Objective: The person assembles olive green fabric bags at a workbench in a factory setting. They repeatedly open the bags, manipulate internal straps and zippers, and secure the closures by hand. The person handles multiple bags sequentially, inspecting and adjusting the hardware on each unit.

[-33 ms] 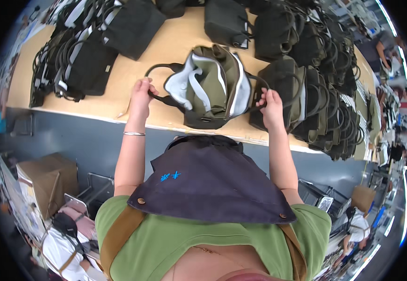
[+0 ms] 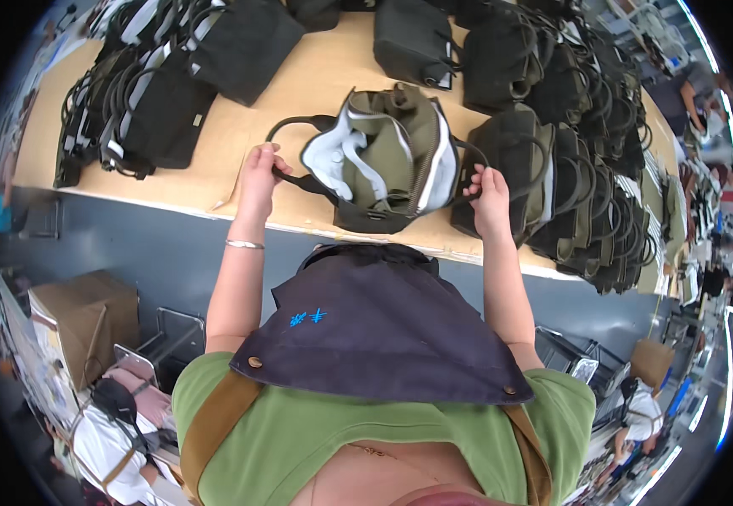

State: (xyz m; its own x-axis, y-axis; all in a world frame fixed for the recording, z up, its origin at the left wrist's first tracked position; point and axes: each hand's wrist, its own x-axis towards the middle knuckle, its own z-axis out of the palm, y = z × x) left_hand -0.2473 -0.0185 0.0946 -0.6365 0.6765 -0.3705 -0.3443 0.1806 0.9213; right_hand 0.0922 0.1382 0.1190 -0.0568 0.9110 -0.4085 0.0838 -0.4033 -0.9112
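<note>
A dark handbag stands upright near the table's front edge, its mouth spread wide. Inside show an olive lining, a white panel on each side and a zip along the right part. My left hand is closed round the bag's left black handle, which loops out to the side. The right handle is gripped by my right hand, fingers curled over it. Both handles are pulled apart to either side of the bag.
The bag is on a tan-topped table. Several dark bags are piled at the left, and more dark bags crowd the right. Behind the table's near edge are a brown carton and a seated person in white.
The view has shifted slightly, and the bag sits a little further right in it. Both hands keep their hold on the handles.
</note>
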